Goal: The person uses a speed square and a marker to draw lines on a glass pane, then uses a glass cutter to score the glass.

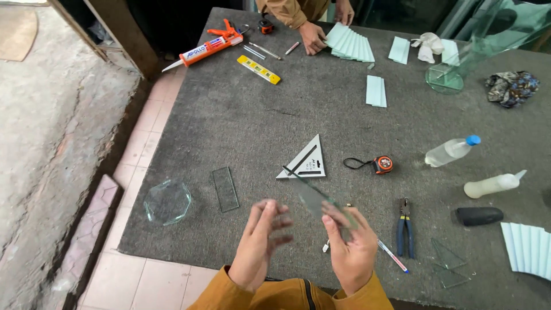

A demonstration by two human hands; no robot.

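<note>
Both hands, in mustard-coloured sleeves, rise close to the lens over the near edge of the grey felt-covered table (pixel 241 120): the right hand (pixel 351 247) pinches a narrow glass strip (pixel 313 195) between thumb and fingers, the strip slanting up and away to the left, while the left hand (pixel 261 238) stands just beside it with fingers loosely spread, apparently not touching the glass, though motion blur makes this hard to judge. Left of the hands an octagonal glass pane (pixel 167 202) lies at the table's corner, with a dark rectangular glass piece (pixel 225 188) just beside it. Beyond the strip rests a grey triangular square (pixel 305 161), and to its right an orange tape measure (pixel 381 165). Further right lie two clear plastic bottles (pixel 453 151), and blue-handled pliers (pixel 405 227) sit near the right hand, with a red-and-white pen (pixel 393 256) between them. At the far edge, another person's hand (pixel 313 39) rests on a fanned stack of pale green glass strips (pixel 350 43), with an orange caulking gun (pixel 206 47) and a yellow level (pixel 259 69) well to the left.
</note>
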